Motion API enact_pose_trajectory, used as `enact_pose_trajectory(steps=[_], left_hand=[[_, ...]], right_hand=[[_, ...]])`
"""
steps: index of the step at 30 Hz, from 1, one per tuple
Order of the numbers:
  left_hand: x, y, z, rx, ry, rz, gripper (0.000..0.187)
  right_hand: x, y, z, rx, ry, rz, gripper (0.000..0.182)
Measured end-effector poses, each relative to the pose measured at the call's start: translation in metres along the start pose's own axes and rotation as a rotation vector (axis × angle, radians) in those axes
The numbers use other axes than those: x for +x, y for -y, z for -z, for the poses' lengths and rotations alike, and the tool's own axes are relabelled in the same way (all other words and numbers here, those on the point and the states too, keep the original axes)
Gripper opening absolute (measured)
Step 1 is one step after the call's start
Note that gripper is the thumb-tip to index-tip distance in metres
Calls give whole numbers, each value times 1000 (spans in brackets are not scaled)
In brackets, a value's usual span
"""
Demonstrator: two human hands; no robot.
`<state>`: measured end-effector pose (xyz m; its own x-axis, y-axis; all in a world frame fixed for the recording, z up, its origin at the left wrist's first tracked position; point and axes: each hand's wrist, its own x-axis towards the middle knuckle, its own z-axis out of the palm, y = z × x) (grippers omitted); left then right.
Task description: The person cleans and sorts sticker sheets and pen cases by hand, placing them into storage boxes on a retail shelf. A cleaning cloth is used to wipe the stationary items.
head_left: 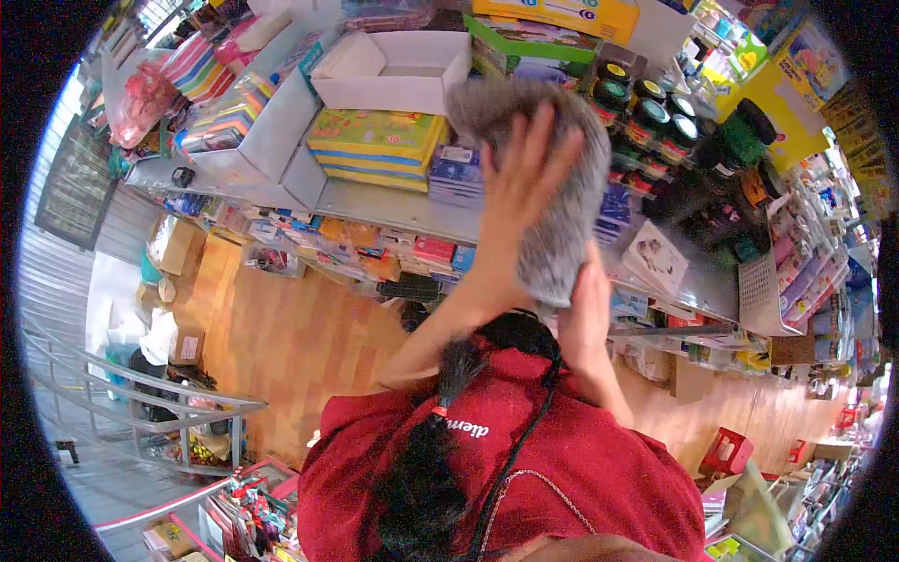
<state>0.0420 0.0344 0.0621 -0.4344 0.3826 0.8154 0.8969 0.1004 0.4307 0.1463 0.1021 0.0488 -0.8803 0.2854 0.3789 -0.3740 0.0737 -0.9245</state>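
Observation:
A long, grey, furry thing, soft and rounded at its upper end, is held up in front of the shelf; its exact kind does not show. My left hand lies across its upper part with the fingers spread, somewhat blurred. At its lower right edge, my right hand grips it near the bottom end, and part of those fingers is hidden behind it. Just behind the fur are small blue boxes and yellow-green packs in a stack.
A white open box sits on the packs. Dark-lidded jars fill the shelf's right side, above a white picture card. Metal railings stand at the left over a wooden floor.

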Motion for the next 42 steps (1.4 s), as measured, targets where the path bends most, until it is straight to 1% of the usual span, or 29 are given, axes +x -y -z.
enact_pose_trajectory(steps=[1,3,5,7,8,10,11,14,15,17,19,21,22,24,25,26,27,29,31,32,33,34,35,37,38,39,40,41,42], left_hand=[[7,2,-1,-23,-8,28,75],[11,2,-5,-44,-14,81,78],[-5,-5,-20,-50,-7,113,79],[-28,-16,-45,-75,-13,126,80],[-34,-13,-53,-89,-65,95,80],[-32,-13,-55,-70,-131,59,79],[-25,-16,-49,-38,-146,54,77],[2,-17,-19,-31,-95,24,69],[6,-18,-13,42,-103,53,57],[2,-18,2,-425,-73,413,47],[-2,-17,6,-687,-106,576,37],[-4,-11,5,-745,-200,544,27],[-3,-10,7,-774,-183,633,25],[1,-7,12,-831,-153,810,23],[-2,-4,16,-886,-111,799,26],[-9,-9,15,-982,-164,717,27],[-18,-20,14,-1074,-217,633,28],[-26,-13,12,-1233,-227,966,33],[-34,-29,-3,-714,9,694,38],[-34,-37,-12,-578,81,546,41],[-34,-45,-22,-442,127,396,45],[-32,-52,-30,-426,133,242,49],[-35,-54,-39,-376,107,154,53],[-44,-54,-51,-272,54,-21,60],[-42,-54,-50,-246,71,-3,62],[-39,-52,-49,-221,87,15,63],[-35,-49,-48,-196,105,35,65],[-30,-40,-48,-148,74,-31,71],[-28,-36,-46,-206,98,55,72]], right_hand=[[-5,4,-3,-62,23,21,53],[-6,-6,0,-88,54,81,56],[-7,-10,8,86,-6,76,63],[0,-2,5,171,-91,41,72],[4,2,3,214,-134,26,77],[2,3,20,104,24,60,78],[-3,-5,23,127,-11,64,78],[-20,-18,33,-8,71,52,72],[-19,-12,33,-24,109,51,64],[-16,3,31,-117,167,35,56],[-15,8,28,-193,161,-21,50],[-10,2,38,-219,163,-3,47],[-8,2,41,-233,164,6,46],[-7,13,43,36,110,-192,31],[-6,9,48,42,111,-149,31],[-4,2,53,48,112,-108,30],[-3,-5,55,80,45,-115,31],[2,-17,57,147,-91,-126,32],[10,-23,52,73,-244,-54,33],[12,-25,48,35,-321,-17,34],[13,-23,45,17,-359,-41,34],[12,-22,43,26,-367,-70,35],[8,-27,43,66,-357,-113,36],[-1,-45,53,247,-239,-258,38],[-9,-58,59,336,-159,-345,39],[-16,-69,65,382,-100,-373,40],[-20,-70,65,399,-60,-364,41],[-20,-60,59,407,-30,-331,42],[-20,-48,51,383,-30,-249,45]])
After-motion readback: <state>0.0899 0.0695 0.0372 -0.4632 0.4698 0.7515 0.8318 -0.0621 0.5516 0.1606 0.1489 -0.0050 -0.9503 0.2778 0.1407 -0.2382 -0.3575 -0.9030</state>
